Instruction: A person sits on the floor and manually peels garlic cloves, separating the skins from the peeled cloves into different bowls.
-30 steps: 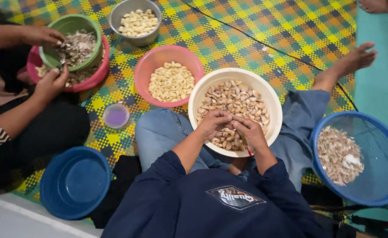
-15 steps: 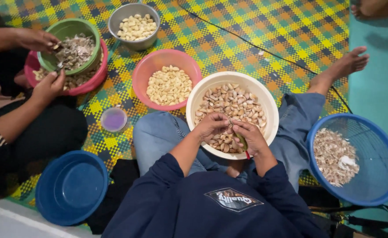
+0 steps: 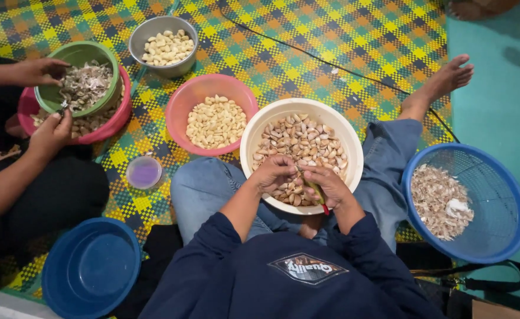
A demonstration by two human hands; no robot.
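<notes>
My left hand (image 3: 275,172) and my right hand (image 3: 329,184) meet over the near side of a cream bowl (image 3: 258,134) full of unpeeled garlic cloves (image 3: 298,142). The left hand pinches a clove. The right hand grips a small knife (image 3: 318,194) with a green and red handle, held against that clove. The bowl rests between my knees, on my blue jeans.
A pink bowl (image 3: 183,100) holds peeled cloves, as does a steel bowl (image 3: 142,32). A blue basket (image 3: 508,201) of papery skins sits at right. Another person's hands (image 3: 50,133) work over a green bowl (image 3: 88,50) in a pink basin. An empty blue basin (image 3: 88,269) and small purple cup (image 3: 143,172) lie at left.
My hands stay together over the cream bowl, fingers shifting slightly on the clove. The other person's hands moved a little at the green bowl.
</notes>
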